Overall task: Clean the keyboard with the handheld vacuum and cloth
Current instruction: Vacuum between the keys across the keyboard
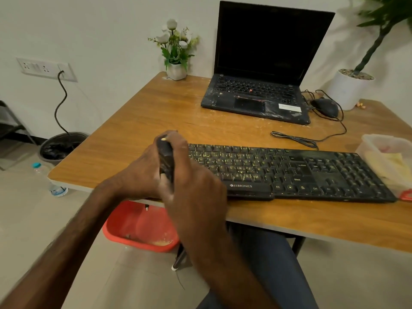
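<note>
A black keyboard (301, 170) lies along the near edge of the wooden table (156, 112), its keys dusted with pale crumbs. Over its left end, both hands wrap a small dark handheld vacuum (165, 159). My left hand (142, 172) grips it from the left and my right hand (191, 181) covers it from the right and front. The vacuum's nozzle is hidden behind my hands. A yellowish cloth (390, 166) lies in a clear plastic bag at the keyboard's right end.
A black laptop (263, 63) stands open at the back, with a wired mouse (325, 107) and loose cable to its right. A flower pot (176, 71) and a white planter (347, 90) sit at the far edge. A red tub (138, 228), bin and bottle are on the floor.
</note>
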Demonstrator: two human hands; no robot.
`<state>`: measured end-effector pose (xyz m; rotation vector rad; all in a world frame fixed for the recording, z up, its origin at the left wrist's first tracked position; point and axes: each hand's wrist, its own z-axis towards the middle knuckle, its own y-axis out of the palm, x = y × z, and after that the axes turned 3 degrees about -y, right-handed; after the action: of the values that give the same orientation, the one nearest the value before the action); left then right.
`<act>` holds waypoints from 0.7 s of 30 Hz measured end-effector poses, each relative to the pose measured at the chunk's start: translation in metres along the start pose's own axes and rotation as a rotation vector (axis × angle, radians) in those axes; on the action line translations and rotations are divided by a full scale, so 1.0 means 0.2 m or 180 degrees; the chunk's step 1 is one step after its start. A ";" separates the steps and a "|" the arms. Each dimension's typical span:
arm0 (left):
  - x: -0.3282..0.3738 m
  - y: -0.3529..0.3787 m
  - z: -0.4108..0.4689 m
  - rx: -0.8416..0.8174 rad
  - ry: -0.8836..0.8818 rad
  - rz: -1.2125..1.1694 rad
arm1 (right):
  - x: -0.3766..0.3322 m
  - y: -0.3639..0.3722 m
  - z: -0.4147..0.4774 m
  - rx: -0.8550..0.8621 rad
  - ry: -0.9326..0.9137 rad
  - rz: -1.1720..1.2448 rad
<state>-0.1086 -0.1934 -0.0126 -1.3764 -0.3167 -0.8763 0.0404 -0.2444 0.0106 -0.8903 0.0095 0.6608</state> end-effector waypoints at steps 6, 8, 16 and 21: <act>-0.07 -0.02 -0.01 -0.0172 -0.0443 -0.0421 | 0.18 -0.12 -0.04 -0.0003 0.0114 0.0192; -0.09 -0.02 0.00 -0.0206 -0.0465 -0.0453 | 0.27 -0.20 -0.06 0.0136 0.0232 0.0081; 0.00 0.00 0.01 0.0015 -0.0099 -0.0019 | 0.00 -0.01 0.02 -0.0117 0.0025 0.0263; -0.07 -0.02 -0.01 -0.0186 -0.0500 -0.0370 | 0.21 -0.15 -0.06 0.0079 0.0212 0.0198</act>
<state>-0.1210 -0.1901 -0.0197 -1.4964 -0.4993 -0.8802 0.0927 -0.2442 0.0137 -0.8905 0.1052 0.6872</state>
